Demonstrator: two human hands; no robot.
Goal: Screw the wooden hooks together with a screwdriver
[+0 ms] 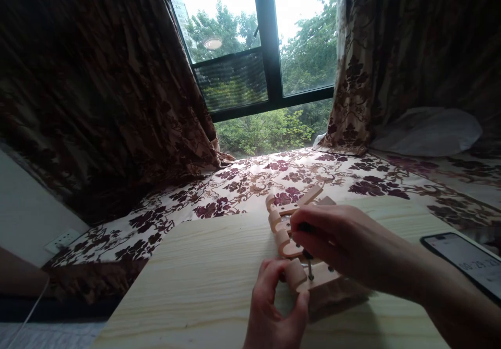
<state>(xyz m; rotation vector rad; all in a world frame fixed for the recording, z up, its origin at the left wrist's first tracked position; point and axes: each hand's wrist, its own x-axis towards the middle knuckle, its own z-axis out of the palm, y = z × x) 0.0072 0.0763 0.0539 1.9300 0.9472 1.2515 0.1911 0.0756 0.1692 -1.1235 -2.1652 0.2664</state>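
A pale wooden assembly with rounded pieces and dark screws lies on the wooden board. My left hand pinches a rounded wooden block at its near end, thumb below and fingers to the left. From above, my right hand is closed round the dark handle of a screwdriver. Its shaft points down, and the tip meets a screw area on the wood beside my left thumb. The handle is mostly hidden by my fingers, and my right hand covers part of the assembly.
On the board's right side lies a phone showing a running timer. Floral cloth spreads behind the board up to the window, with patterned curtains at the sides. A white bag-like bundle sits at the back right.
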